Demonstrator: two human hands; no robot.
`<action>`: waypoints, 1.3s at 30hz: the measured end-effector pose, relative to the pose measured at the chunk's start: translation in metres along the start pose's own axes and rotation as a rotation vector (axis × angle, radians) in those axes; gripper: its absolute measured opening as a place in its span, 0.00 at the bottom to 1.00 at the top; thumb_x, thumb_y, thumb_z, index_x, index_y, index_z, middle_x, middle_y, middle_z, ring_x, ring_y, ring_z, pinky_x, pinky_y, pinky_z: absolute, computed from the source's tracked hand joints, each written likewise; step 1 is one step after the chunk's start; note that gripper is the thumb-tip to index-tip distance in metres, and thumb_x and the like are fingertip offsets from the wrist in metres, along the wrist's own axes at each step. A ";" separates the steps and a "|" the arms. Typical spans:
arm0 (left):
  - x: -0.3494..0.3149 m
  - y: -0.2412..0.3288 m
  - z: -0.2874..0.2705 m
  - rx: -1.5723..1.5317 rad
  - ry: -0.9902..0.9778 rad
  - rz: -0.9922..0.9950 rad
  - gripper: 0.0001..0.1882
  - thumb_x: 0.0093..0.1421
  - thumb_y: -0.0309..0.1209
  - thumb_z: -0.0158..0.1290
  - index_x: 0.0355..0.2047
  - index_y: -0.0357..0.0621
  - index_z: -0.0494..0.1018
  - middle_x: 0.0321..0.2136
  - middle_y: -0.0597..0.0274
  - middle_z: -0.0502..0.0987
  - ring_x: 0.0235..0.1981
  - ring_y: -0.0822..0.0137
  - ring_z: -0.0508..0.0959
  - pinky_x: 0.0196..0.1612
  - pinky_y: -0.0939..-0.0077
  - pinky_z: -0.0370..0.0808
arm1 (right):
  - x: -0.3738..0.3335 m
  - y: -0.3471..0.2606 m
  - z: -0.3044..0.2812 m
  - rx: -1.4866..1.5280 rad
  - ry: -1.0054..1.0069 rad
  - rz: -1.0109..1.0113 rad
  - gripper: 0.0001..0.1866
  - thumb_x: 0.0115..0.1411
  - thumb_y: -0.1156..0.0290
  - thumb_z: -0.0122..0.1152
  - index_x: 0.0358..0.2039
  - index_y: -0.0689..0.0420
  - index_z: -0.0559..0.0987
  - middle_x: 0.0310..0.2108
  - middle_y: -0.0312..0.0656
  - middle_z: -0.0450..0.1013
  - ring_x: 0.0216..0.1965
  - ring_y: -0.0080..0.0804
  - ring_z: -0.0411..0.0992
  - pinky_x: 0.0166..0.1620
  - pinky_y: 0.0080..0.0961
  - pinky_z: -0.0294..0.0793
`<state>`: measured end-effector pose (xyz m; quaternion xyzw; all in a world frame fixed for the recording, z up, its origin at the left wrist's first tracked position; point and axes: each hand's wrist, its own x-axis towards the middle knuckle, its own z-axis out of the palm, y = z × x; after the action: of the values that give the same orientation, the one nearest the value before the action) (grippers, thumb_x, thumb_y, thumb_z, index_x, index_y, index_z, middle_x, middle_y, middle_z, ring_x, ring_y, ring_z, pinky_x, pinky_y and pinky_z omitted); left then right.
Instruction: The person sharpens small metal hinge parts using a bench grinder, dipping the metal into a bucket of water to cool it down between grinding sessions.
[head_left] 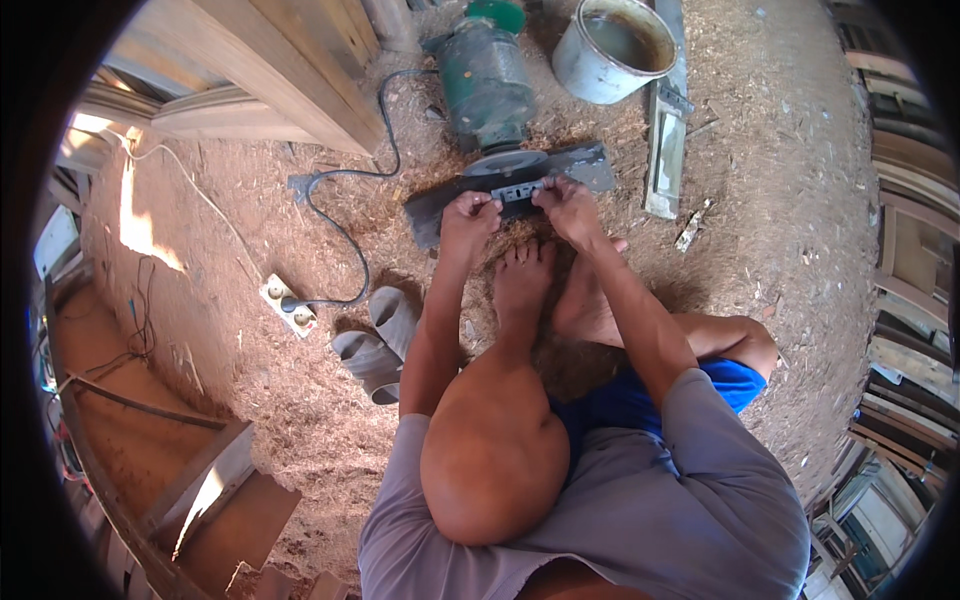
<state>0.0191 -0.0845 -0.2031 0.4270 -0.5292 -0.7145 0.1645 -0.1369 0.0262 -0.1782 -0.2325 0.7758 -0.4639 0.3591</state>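
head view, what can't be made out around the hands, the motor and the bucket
Head view:
Metal strip: both ends, covered by the left hand and right hand.
Disc: too blurred to tell whether it spins.
Bucket: its bottom, hidden by murky liquid.
Shirt: cut off by the lower edge.

Left fisheye | from wearer's head | facing down | fairly near left hand (470,216), right hand (568,208)

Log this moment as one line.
left hand: pinching slotted metal piece, left end | right hand: pinching its right end | piece: close to disc, contact unclear | bucket: right of green machine
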 end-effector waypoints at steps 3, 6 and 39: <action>0.011 -0.002 -0.004 0.012 0.039 -0.020 0.08 0.58 0.25 0.55 0.37 0.34 0.71 0.28 0.61 0.77 0.23 0.76 0.75 0.26 0.84 0.76 | 0.007 -0.002 0.010 0.052 0.016 0.010 0.08 0.54 0.73 0.64 0.32 0.63 0.76 0.23 0.41 0.72 0.27 0.23 0.66 0.34 0.25 0.69; 0.020 -0.001 -0.003 -0.036 0.044 -0.038 0.09 0.56 0.24 0.56 0.36 0.31 0.72 0.25 0.61 0.77 0.22 0.76 0.77 0.25 0.84 0.76 | 0.018 0.010 0.014 0.090 0.033 -0.029 0.08 0.54 0.73 0.64 0.31 0.63 0.76 0.22 0.41 0.73 0.26 0.22 0.66 0.34 0.25 0.69; 0.035 0.011 -0.001 -0.050 0.040 -0.142 0.10 0.59 0.28 0.55 0.38 0.33 0.72 0.31 0.55 0.79 0.28 0.68 0.81 0.28 0.81 0.77 | 0.031 0.006 0.023 0.190 0.103 0.150 0.10 0.53 0.76 0.63 0.34 0.67 0.77 0.24 0.42 0.77 0.23 0.23 0.75 0.27 0.20 0.72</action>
<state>-0.0030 -0.1134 -0.2091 0.4736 -0.4760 -0.7287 0.1346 -0.1385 -0.0056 -0.2010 -0.1145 0.7608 -0.5186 0.3730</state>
